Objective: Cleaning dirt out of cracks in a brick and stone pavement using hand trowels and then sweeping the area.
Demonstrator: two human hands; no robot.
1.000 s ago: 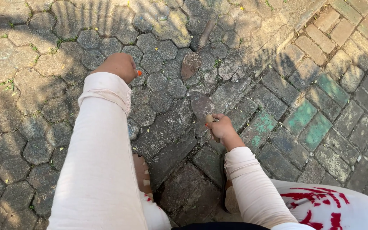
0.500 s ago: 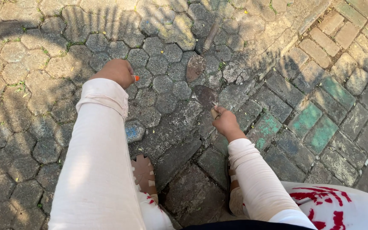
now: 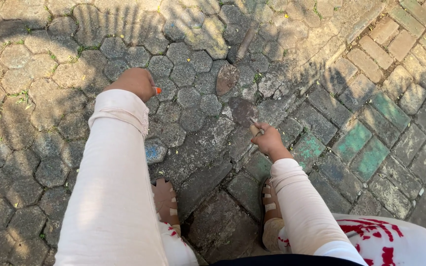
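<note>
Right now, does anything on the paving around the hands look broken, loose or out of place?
Yes. A flat brownish stone lies loose on top of the hexagonal pavers beyond the right hand, which grips a small wooden-handled tool. Some blocks near it sit uneven, with open joints. The left hand hovers apart.

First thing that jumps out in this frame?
The two pale-sleeved arms reaching down over the paving: the left hand is closed, with something small and orange showing at its fingers, and the right hand grips a thin wooden-handled tool pointing at the dark hexagonal pavers. Next, the green-painted bricks to the right and the sandals below.
</note>
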